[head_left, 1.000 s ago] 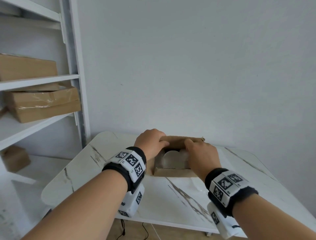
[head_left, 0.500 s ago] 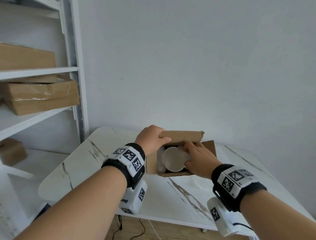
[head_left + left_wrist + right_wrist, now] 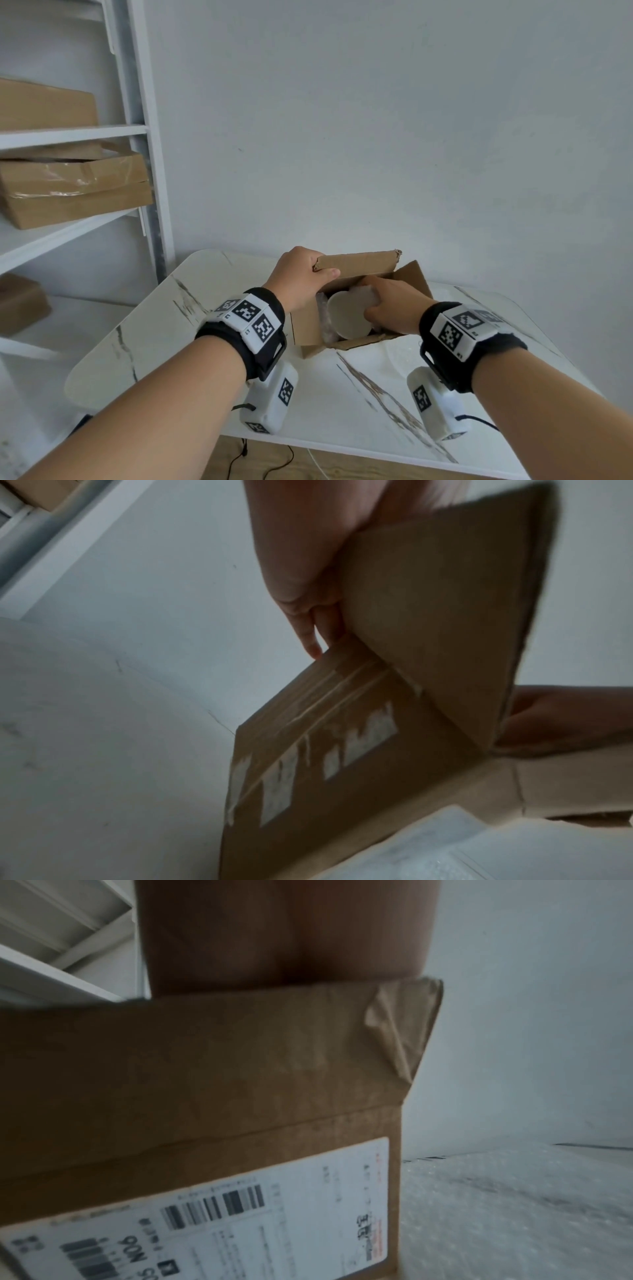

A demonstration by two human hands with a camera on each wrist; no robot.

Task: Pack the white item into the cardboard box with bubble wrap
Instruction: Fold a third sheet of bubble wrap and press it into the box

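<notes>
A brown cardboard box [image 3: 306, 325] stands on the white marble table [image 3: 171, 329], with a shipping label [image 3: 240, 1218] on one wall. My left hand [image 3: 318, 269] grips the raised far flap [image 3: 359, 262] at its left end; in the left wrist view its fingers [image 3: 308, 615] lie behind that flap [image 3: 445, 615]. Inside the box lies the round white item [image 3: 347, 320] with bubble wrap [image 3: 323, 315] along its left side. My right hand [image 3: 371, 301] reaches into the box and curls round a wad of bubble wrap [image 3: 364, 294] against the item's right edge.
A white shelf unit [image 3: 147, 171] at the left holds several cardboard boxes [image 3: 75, 192]. A loose bubble wrap sheet [image 3: 514, 1204] lies on the table right of the box. A grey wall rises just behind the table. Cables [image 3: 246, 452] hang below its front edge.
The left hand has lifted the flap from nearly closed to upright, which uncovered the white item. The right hand moved from the flap's edge down into the box.
</notes>
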